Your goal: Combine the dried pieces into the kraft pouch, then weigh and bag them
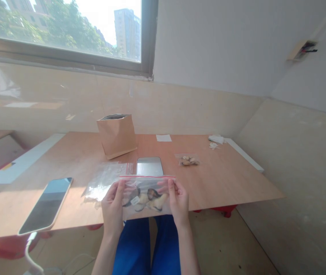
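Note:
Between my two hands, a clear zip bag [148,202] with a red seal strip is held up at the table's front edge. Inside it lie several pale pieces with dark edges, like dried mushroom slices, and a small white label. My left hand [113,202] pinches the bag's left side, thumb in front. On the right side my right hand [179,198] grips it the same way, with fingers behind the plastic. Just beyond the bag is a flat silver scale-like device [150,165], its near part hidden. A stack of empty clear zip bags [102,179] lies left of it.
A brown paper bag [117,135] stands open at the back left. Another filled zip bag [188,159] lies right of centre on the wooden table [223,179]. A phone [46,204] with a cable sits front left. White papers [163,138] and scraps [216,139] lie at the back.

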### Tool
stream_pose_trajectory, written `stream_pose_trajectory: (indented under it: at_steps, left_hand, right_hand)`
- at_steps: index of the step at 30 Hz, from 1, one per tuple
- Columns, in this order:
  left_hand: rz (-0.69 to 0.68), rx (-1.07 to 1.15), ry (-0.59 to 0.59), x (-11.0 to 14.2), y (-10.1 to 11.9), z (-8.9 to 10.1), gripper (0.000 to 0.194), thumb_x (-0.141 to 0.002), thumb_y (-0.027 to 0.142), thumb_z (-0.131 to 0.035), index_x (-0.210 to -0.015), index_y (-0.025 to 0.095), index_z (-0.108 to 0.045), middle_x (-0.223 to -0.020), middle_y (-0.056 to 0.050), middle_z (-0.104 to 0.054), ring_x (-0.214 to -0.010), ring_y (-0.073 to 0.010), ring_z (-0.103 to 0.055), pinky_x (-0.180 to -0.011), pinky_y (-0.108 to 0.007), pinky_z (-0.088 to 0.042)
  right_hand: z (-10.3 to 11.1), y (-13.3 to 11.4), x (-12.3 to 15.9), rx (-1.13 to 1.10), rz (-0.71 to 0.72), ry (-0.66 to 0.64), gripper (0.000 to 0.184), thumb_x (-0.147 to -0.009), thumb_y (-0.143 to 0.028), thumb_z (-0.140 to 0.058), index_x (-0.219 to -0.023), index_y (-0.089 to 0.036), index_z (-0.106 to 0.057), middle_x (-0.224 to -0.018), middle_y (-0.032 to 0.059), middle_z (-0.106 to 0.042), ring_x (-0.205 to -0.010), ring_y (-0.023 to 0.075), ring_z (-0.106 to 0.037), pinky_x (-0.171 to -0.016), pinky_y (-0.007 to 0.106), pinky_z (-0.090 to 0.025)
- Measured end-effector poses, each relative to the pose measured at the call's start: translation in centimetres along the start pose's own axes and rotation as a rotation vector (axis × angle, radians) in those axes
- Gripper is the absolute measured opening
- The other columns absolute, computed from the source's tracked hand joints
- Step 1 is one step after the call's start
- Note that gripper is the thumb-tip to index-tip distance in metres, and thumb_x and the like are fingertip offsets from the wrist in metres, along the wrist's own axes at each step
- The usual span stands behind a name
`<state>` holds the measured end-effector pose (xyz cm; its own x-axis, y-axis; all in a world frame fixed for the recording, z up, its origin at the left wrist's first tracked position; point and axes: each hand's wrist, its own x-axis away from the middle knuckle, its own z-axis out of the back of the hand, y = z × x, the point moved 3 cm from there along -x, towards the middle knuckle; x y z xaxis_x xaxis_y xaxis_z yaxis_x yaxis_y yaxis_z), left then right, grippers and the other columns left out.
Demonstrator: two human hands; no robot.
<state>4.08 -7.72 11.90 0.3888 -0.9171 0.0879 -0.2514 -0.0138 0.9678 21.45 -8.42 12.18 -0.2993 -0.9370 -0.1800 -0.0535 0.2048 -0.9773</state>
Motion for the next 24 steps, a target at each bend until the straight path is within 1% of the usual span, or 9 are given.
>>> stream_pose_trajectory:
  at_steps: [3,5,8,11,15,19,22,24]
  left_hand:
    - [-0.005,-0.017,-0.033,0.0,0.5,-0.2,0.034,-0.067,0.046,-0.069,-0.084,0.017,-0.064,-0.068,-0.002,-0.069,-0.062,-0.0164,-0.065,-0.059,-0.024,-0.051]
    - [-0.008,-0.013,-0.052,0.0,0.7,-0.1,0.033,-0.067,0.045,-0.069,-0.083,0.016,-0.064,-0.073,-0.004,-0.07,-0.068,-0.0186,-0.067,-0.064,-0.027,-0.053]
    - [0.009,0.02,-0.091,0.1,0.8,0.2,0.032,-0.071,0.044,-0.066,-0.082,0.015,-0.066,-0.08,-0.006,-0.071,-0.079,-0.0221,-0.068,-0.073,-0.031,-0.053]
    - [0.009,0.025,-0.104,0.1,0.7,0.5,0.032,-0.074,0.046,-0.063,-0.08,0.014,-0.066,-0.081,-0.007,-0.071,-0.081,-0.0232,-0.068,-0.077,-0.032,-0.053]
    - [-0.052,-0.082,-0.065,0.2,1.0,0.8,0.031,-0.075,0.047,-0.062,-0.079,0.016,-0.066,-0.077,-0.006,-0.071,-0.076,-0.0214,-0.068,-0.074,-0.03,-0.053]
    - [-0.167,-0.22,0.007,0.7,1.9,0.8,0.028,-0.076,0.046,-0.061,-0.078,0.018,-0.065,-0.069,-0.003,-0.068,-0.065,-0.0174,-0.065,-0.062,-0.026,-0.052]
    - [-0.222,-0.232,0.044,1.0,2.5,0.6,0.026,-0.077,0.044,-0.06,-0.076,0.019,-0.064,-0.067,-0.003,-0.066,-0.062,-0.0155,-0.063,-0.06,-0.025,-0.052]
    - [-0.223,-0.201,0.048,1.1,2.5,0.4,0.027,-0.077,0.045,-0.06,-0.076,0.018,-0.063,-0.068,-0.002,-0.066,-0.062,-0.015,-0.063,-0.061,-0.024,-0.052]
  right_hand:
    - [0.3,-0.1,0.0,0.018,-0.006,0.088,0.035,-0.084,-0.051,-0.053,-0.083,-0.017,-0.065,-0.077,0.0066,-0.072,-0.058,0.0168,-0.066,-0.059,0.027,-0.052]
    - [0.4,-0.1,0.1,0.035,0.002,0.114,0.035,-0.083,-0.051,-0.053,-0.08,-0.018,-0.065,-0.076,0.0063,-0.072,-0.059,0.0173,-0.066,-0.061,0.028,-0.052]
    - [0.5,-0.2,0.2,0.069,0.038,0.102,0.039,-0.086,-0.052,-0.047,-0.075,-0.019,-0.064,-0.073,0.0056,-0.071,-0.065,0.0182,-0.066,-0.068,0.03,-0.052]
    - [0.6,-0.1,0.3,0.089,0.057,0.08,0.045,-0.089,-0.054,-0.041,-0.074,-0.02,-0.065,-0.072,0.0057,-0.071,-0.069,0.0187,-0.066,-0.072,0.03,-0.051]
    - [0.6,0.1,0.4,0.082,0.058,0.105,0.045,-0.089,-0.054,-0.04,-0.075,-0.019,-0.064,-0.073,0.006,-0.07,-0.066,0.0179,-0.064,-0.067,0.029,-0.05]
    - [0.4,-0.2,0.9,0.128,0.116,0.156,0.039,-0.09,-0.049,-0.042,-0.076,-0.019,-0.062,-0.073,0.0042,-0.068,-0.062,0.0148,-0.061,-0.066,0.027,-0.049]
    - [0.3,-0.5,1.0,0.137,0.141,0.188,0.037,-0.09,-0.047,-0.043,-0.074,-0.019,-0.062,-0.072,0.0033,-0.068,-0.057,0.0131,-0.057,-0.064,0.026,-0.048]
    - [0.2,-0.5,0.9,0.116,0.133,0.201,0.039,-0.089,-0.048,-0.044,-0.071,-0.019,-0.061,-0.071,0.0033,-0.068,-0.055,0.0128,-0.057,-0.062,0.025,-0.047]
